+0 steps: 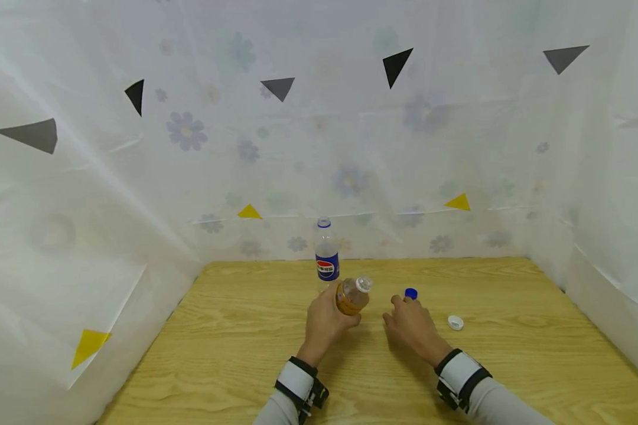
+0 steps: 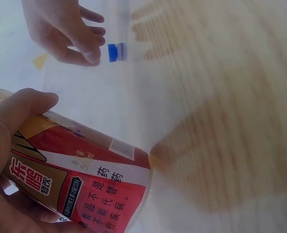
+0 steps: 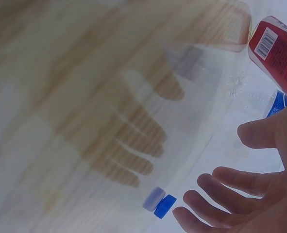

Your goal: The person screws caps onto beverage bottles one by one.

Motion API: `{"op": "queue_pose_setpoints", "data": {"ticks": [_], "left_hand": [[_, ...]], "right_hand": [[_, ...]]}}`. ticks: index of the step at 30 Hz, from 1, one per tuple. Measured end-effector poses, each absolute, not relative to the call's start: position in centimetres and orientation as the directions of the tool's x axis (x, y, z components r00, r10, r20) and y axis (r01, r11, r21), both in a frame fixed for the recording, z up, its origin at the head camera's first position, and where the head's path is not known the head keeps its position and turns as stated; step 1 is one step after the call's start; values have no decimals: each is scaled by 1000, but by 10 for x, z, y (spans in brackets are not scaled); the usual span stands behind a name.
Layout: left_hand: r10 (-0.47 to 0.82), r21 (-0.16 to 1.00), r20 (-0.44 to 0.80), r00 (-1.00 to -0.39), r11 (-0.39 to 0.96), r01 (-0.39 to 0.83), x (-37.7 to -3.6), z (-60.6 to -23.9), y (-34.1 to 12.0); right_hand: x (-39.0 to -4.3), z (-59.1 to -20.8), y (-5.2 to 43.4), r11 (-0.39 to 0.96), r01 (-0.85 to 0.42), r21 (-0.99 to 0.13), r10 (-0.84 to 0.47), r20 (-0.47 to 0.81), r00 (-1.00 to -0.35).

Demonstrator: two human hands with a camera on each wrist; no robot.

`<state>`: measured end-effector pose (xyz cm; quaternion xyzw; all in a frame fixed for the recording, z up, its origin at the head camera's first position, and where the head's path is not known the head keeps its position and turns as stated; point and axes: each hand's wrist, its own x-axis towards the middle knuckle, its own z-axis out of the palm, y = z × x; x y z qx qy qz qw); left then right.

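My left hand [image 1: 326, 319] grips a clear bottle with a red and brown label [image 1: 352, 295], tilted with its uncapped mouth toward the upper right. The left wrist view shows that bottle [image 2: 85, 179] close up in my palm. My right hand [image 1: 410, 323] hovers over the table with fingers spread and relaxed, its fingertips [image 3: 196, 208] just short of a small blue cap [image 1: 411, 293] lying on the wood. That blue cap [image 3: 164, 206] also shows in the right wrist view, and the blue cap [image 2: 113, 52] lies beyond my right hand in the left wrist view.
A capped Pepsi bottle [image 1: 326, 254] stands upright behind my left hand near the back wall. A white cap [image 1: 455, 322] lies right of my right hand. The wooden table [image 1: 234, 354] is walled by white floral cloth on three sides.
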<state>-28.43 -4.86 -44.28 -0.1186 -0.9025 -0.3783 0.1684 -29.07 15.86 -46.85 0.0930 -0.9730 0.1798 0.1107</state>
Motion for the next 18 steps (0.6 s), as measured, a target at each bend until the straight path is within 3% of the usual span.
{"op": "queue_pose_setpoints", "data": {"ticks": [8,18], "left_hand": [[77,645,383,-920,691,327,-286,-444,-48],[71,669,378,-923,669,325,-286,-445,-48]], "right_hand": [[-293,-461,161,926,-208,-316,-130,248,-960],[-305,-417,185,913,-239,-331,-140,295,-945]]}}
